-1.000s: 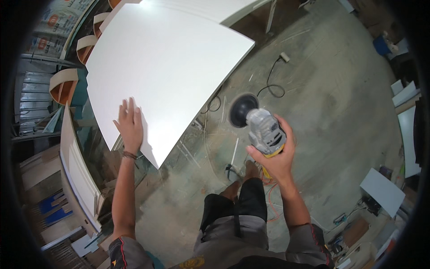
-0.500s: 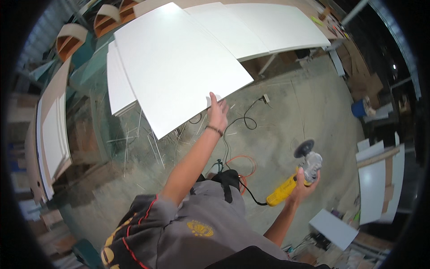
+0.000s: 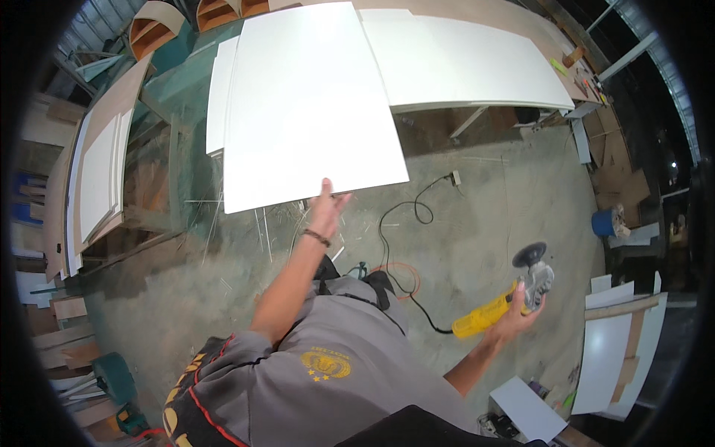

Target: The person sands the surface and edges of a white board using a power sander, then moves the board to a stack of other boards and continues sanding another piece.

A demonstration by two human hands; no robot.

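A large white panel [image 3: 309, 112] lies over other white panels at the table's front, its near edge jutting out toward me. My left hand [image 3: 325, 212] is closed on that near edge, thumb on top and the other fingers at or under the edge, partly hidden. Off to the right, above the floor, my right hand [image 3: 519, 316] grips a yellow and grey angle grinder [image 3: 484, 314] around its front body. The grinder's dark round disc [image 3: 529, 255] points away from me, apart from any panel. I cannot tell whether the disc is spinning.
More white panels [image 3: 469, 63] lie along the table at the back. The grinder's black cord [image 3: 383, 231] loops over the concrete floor near an orange hose [image 3: 415, 279]. Thin white offcut strips [image 3: 264, 235] litter the floor under the panel. A blue bucket [image 3: 603, 223] stands right.
The large panel has turned, its near edge now running more level across the view. My left hand has stayed on that edge. The grinder is held a little further right.
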